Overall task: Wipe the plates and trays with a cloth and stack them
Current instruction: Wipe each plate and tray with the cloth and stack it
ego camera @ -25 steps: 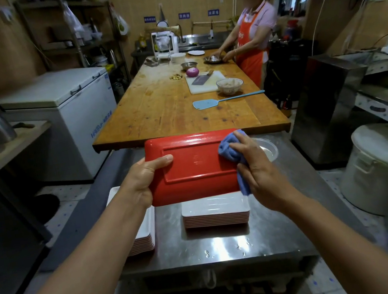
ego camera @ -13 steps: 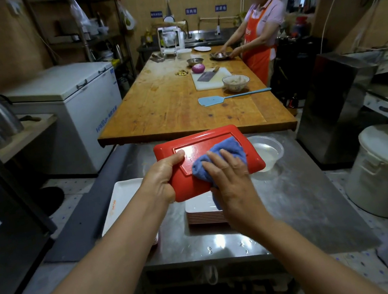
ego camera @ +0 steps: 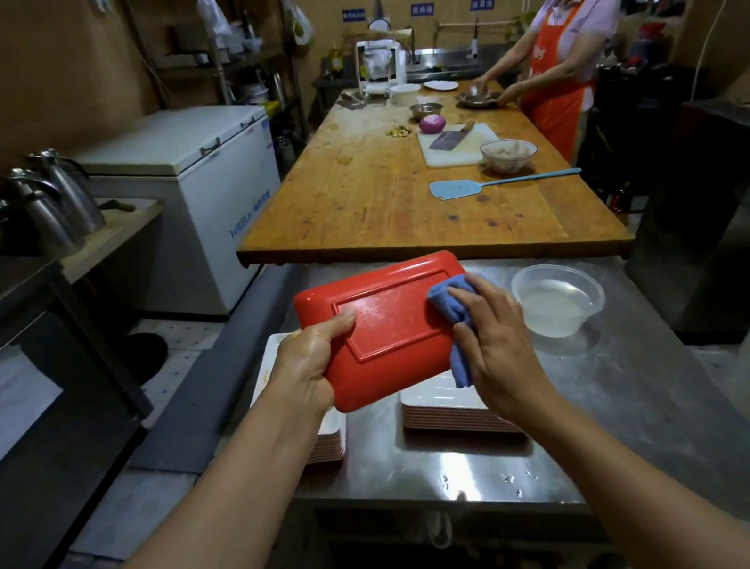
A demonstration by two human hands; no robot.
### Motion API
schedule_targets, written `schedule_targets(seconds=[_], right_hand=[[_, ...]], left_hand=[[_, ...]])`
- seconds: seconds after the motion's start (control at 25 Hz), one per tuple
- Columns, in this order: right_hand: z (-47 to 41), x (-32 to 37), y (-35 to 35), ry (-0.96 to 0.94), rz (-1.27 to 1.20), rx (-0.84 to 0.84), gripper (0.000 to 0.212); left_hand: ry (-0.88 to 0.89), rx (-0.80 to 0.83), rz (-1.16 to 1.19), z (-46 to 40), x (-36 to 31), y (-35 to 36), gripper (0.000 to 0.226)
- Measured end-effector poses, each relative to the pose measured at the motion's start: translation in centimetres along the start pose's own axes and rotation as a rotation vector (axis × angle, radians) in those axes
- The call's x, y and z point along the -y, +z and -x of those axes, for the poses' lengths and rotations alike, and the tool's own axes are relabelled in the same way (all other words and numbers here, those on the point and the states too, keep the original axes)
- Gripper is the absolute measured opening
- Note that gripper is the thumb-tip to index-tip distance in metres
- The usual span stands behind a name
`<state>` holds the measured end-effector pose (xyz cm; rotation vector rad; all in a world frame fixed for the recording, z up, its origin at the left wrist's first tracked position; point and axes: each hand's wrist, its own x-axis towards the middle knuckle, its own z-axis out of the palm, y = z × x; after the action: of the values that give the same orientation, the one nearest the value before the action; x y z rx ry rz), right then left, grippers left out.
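Red rectangular plastic tray [ego camera: 385, 327], underside up, gripped at its edge by the left hand [ego camera: 310, 369] above the steel worktop [ego camera: 629, 390]. The right hand [ego camera: 497, 343] holds a blue cloth [ego camera: 453, 306] against it.

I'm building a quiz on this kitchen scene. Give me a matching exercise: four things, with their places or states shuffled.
Things:
1. red tray
2. cloth
3. clear bowl
4. blue spatula

Places or states:
A. on the wooden table
B. under the right hand
C. held up by the left hand
D. on the steel table

Pairs: 1-C, 2-B, 3-D, 4-A
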<state>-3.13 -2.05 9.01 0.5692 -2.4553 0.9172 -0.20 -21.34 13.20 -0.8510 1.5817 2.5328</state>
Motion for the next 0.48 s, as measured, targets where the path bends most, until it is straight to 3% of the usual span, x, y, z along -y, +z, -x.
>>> schedule_targets(seconds=[0.16,0.32,0.4,0.48], right_hand=[[-1.1,0.2,2.0,0.091,-0.092,0.055,0.024],[-2.3,0.8,3.5,0.197,-0.106,0.075,0.015],[-2.5,1.6,4.2,0.193,-0.132,0.073,0.015],[-2.6,2.8,5.2,0.191,-0.175,0.105,0.016]], left_hand=[[0.039,-0.068,-0.025,-0.3,0.0,-3.2,0.032],[0.183,-0.128,-0.063,-0.5,-0.7,-6.3,0.016],[0.379,-0.181,-0.233,-0.8,-1.2,-7.7,0.016],[0.600,-0.210,-0.586,-1.2,-1.4,-8.8,0.017]])
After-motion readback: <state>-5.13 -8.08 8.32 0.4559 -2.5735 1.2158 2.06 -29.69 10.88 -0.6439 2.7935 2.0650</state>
